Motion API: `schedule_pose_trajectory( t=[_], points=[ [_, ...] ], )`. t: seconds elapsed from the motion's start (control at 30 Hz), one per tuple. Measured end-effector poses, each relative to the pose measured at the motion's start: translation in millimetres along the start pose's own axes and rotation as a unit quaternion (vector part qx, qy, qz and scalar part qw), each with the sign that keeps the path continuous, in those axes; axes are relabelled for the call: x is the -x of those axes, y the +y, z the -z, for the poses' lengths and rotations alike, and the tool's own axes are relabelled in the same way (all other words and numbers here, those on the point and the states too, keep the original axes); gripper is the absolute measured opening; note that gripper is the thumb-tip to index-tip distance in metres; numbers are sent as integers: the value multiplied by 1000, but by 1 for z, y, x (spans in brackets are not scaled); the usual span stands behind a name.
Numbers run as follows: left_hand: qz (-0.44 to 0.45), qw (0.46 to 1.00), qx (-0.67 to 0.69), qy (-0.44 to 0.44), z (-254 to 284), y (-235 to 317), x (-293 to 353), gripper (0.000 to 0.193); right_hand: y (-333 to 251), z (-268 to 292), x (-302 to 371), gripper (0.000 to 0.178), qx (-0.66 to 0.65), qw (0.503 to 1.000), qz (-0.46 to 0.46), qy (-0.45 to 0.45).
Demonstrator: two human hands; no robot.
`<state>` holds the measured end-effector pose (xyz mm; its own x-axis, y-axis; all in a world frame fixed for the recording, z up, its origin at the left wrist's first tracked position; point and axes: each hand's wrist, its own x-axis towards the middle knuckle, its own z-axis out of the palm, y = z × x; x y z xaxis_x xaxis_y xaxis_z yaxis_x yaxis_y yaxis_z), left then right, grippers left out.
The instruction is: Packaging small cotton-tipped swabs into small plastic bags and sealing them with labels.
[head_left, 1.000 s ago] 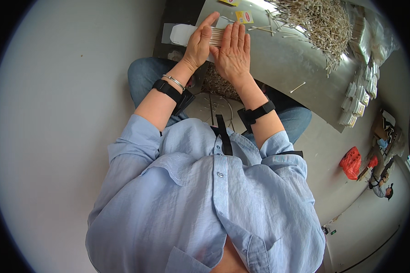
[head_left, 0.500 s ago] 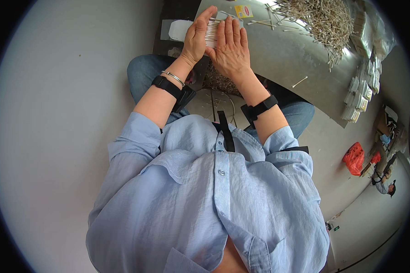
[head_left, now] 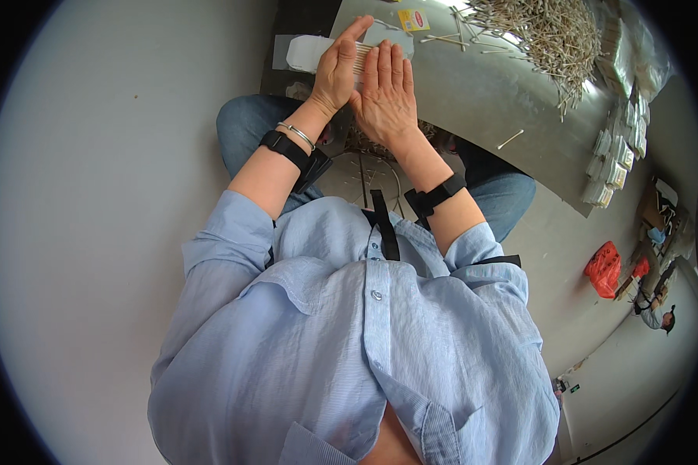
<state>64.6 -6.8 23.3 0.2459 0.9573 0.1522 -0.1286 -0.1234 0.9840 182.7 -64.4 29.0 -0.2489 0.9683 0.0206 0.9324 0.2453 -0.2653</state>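
Note:
A row of cotton swabs (head_left: 360,59) lies on the metal table, showing in the gap between my two hands. My left hand (head_left: 336,76) stands on its edge along the left side of the row, index finger stretched out and thumb upright. My right hand (head_left: 387,94) lies flat, its fingers straight and side by side over the right part of the row. To the left of my left hand a white blank card or box flap (head_left: 305,52) sticks out. A translucent pale sheet (head_left: 389,34) lies just beyond my right fingertips. What is under both palms is hidden.
A large heap of loose cotton swabs (head_left: 547,39) covers the table's far right. Stacked small packs (head_left: 614,167) line the right edge beside clear plastic bags (head_left: 650,66). A yellow card (head_left: 413,20) and one stray swab (head_left: 510,139) lie on the metal table (head_left: 473,101). A red bag (head_left: 603,269) is on the floor.
My right hand has shifted a little left and toward me, narrowing the visible gap of swabs. More of the pale sheet now shows past its fingertips. My left hand has barely moved.

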Motion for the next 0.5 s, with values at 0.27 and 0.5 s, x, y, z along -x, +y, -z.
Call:
schedule_pose_trajectory(
  t=[0.27, 0.5],
  points=[
    [5, 1000, 11, 14, 1, -3, 1, 70, 9, 13, -2, 70, -279, 956, -30, 84],
    [-2, 999, -25, 20, -2, -4, 2, 69, 5, 8, -3, 79, -74, 996, -34, 24]
  ],
)
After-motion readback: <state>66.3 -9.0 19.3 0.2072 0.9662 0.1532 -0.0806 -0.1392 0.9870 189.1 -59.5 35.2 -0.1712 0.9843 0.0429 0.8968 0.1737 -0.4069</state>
